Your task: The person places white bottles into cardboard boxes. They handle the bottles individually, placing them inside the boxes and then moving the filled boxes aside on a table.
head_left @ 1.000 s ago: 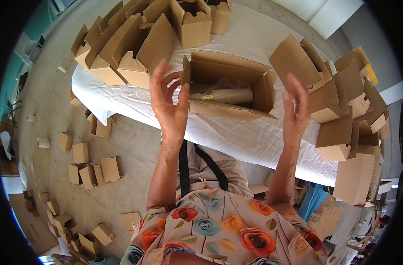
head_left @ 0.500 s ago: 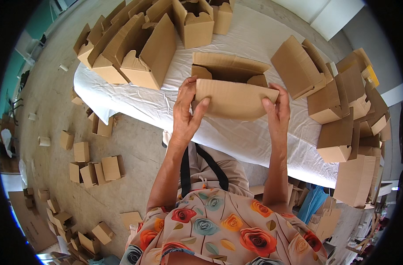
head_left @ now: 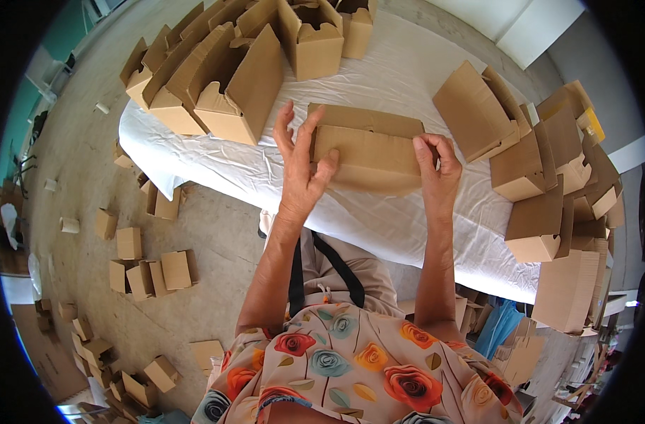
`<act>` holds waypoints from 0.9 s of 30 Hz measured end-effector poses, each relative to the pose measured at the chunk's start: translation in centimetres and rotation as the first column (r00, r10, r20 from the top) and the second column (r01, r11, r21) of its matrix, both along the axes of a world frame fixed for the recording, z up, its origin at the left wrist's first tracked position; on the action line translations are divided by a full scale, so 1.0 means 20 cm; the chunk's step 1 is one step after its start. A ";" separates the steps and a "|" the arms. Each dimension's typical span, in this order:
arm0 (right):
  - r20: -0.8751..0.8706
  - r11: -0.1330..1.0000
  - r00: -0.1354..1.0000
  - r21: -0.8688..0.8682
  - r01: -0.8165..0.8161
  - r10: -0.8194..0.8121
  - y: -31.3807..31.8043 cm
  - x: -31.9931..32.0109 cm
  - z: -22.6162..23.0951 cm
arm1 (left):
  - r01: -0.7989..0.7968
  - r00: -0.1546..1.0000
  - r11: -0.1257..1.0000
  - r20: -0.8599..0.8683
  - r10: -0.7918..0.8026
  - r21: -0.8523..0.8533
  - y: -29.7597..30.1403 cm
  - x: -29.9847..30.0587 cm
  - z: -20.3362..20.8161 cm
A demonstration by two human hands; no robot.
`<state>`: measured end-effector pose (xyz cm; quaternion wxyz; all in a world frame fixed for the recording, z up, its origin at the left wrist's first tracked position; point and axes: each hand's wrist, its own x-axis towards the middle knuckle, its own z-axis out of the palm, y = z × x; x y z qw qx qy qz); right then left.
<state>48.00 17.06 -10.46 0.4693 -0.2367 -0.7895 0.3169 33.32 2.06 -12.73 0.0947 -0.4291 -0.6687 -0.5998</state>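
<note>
A brown cardboard box sits in front of me near the edge of a table covered with white cloth. Its near flap is folded inward over the opening, while the far flap stands behind it. At the box's left end my left hand has its fingers spread and raised, with the thumb against the near panel. My right hand pinches the right corner between thumb and bent fingers. The box's underside is hidden.
Open-topped cardboard boxes crowd the table's far left. More boxes stand along the right side, one with a yellow patch. Small cartons lie scattered on the concrete floor to the left. A blue sheet hangs below the table at right.
The box's near flap has folded down over the opening, which gaped before. My left fingers have lifted off the box's side and spread; my right hand has stayed at the right corner.
</note>
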 end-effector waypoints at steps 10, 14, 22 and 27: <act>-0.166 0.928 0.978 -0.330 -0.173 0.123 -0.02 -0.02 -0.04 | 0.411 0.878 0.910 0.291 -0.381 -0.047 -0.05 -0.10 0.02; -0.202 0.893 0.964 -0.383 -0.238 0.170 -0.01 -0.01 -0.05 | 0.401 0.908 0.906 0.192 -0.373 -0.135 -0.10 -0.09 0.02; -0.265 0.843 0.962 -0.502 -0.192 0.061 -0.04 0.01 -0.09 | 0.204 0.977 0.975 0.087 -0.196 -0.091 -0.17 -0.01 0.01; -0.204 0.829 0.970 -0.514 -0.222 0.133 -0.08 0.08 -0.12 | -0.071 0.988 0.997 0.138 0.066 0.031 -0.22 -0.06 -0.01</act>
